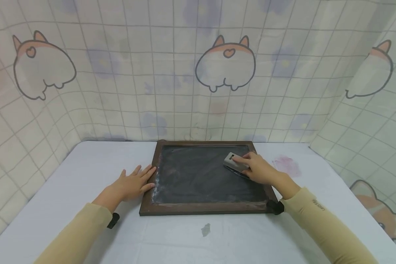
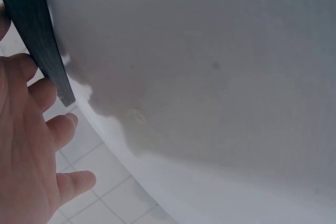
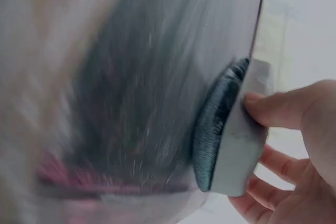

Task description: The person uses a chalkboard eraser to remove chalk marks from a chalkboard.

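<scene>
A small chalkboard in a brown wooden frame lies flat on the white table, its dark surface faintly smeared with chalk. My right hand grips a grey eraser on the board's upper right part. In the right wrist view, thumb and fingers pinch the grey back of the eraser, and its dark felt pad faces the board. My left hand lies spread, its fingertips touching the left side of the frame. The left wrist view shows those loose fingers beside the dark frame edge.
The white table carries a pink smudge right of the board and a grey-green mark in front of it. A checked curtain with cartoon animals hangs behind and along both sides.
</scene>
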`<control>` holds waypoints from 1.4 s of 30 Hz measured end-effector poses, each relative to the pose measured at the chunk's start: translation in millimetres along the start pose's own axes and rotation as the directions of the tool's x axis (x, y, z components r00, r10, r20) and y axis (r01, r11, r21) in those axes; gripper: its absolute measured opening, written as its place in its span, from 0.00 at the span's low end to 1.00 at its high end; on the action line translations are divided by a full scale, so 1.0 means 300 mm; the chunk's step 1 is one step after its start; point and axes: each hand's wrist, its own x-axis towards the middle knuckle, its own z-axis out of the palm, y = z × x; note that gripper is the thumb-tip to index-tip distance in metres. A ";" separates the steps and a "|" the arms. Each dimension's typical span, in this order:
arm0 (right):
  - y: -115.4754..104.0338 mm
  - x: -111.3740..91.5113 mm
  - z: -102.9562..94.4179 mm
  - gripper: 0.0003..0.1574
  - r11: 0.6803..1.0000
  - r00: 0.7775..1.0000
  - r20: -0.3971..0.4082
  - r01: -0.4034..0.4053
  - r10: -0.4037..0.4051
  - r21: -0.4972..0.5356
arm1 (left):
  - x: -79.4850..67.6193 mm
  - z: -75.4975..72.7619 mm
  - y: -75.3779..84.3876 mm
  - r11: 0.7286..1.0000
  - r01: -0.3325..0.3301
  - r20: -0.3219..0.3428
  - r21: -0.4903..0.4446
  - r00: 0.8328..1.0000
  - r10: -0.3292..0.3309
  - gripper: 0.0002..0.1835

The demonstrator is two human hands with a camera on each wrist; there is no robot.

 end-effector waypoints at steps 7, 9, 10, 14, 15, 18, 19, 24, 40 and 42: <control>-0.090 -0.078 0.001 0.34 0.966 0.966 0.006 0.258 -0.258 0.002 | -0.002 -0.007 0.003 1.000 -0.001 -0.003 0.007 1.000 0.001 0.38; -0.113 -0.103 0.006 0.36 0.950 0.950 0.010 0.313 -0.313 -0.008 | -0.004 -0.010 0.005 1.000 -0.004 -0.007 0.004 1.000 0.004 0.38; -0.121 -0.116 0.011 0.37 0.942 0.942 0.010 0.336 -0.335 -0.019 | -0.004 -0.010 0.006 1.000 -0.004 -0.006 0.002 1.000 0.004 0.38; -0.142 -0.163 0.031 0.44 0.918 0.923 0.005 0.383 -0.385 -0.104 | -0.003 -0.009 0.004 1.000 0.000 -0.007 0.003 1.000 0.000 0.38; -0.144 -0.171 0.036 0.45 0.916 0.923 0.003 0.382 -0.384 -0.121 | -0.002 -0.009 0.004 1.000 0.000 -0.008 0.002 1.000 0.000 0.38; -0.143 -0.184 0.045 0.46 0.918 0.929 0.004 0.367 -0.371 -0.149 | 0.002 -0.006 0.003 1.000 0.005 -0.010 0.000 1.000 -0.005 0.38; -0.141 -0.185 0.046 0.45 0.920 0.931 0.003 0.361 -0.365 -0.151 | 0.002 -0.006 0.003 1.000 0.005 -0.009 0.001 1.000 -0.005 0.38; -0.122 -0.165 0.035 0.43 0.921 0.931 0.001 0.361 -0.365 -0.149 | 0.003 -0.003 0.004 1.000 -0.002 -0.011 -0.003 1.000 0.002 0.38; -0.007 -0.072 0.038 0.36 0.983 0.988 -0.110 0.089 -0.107 -0.159 | 0.004 0.005 -0.003 1.000 -0.008 -0.002 -0.011 1.000 0.008 0.38; -0.026 -0.078 0.036 0.36 0.982 0.988 -0.098 0.100 -0.117 -0.158 | 0.001 0.004 0.000 1.000 -0.006 -0.002 -0.009 1.000 0.006 0.38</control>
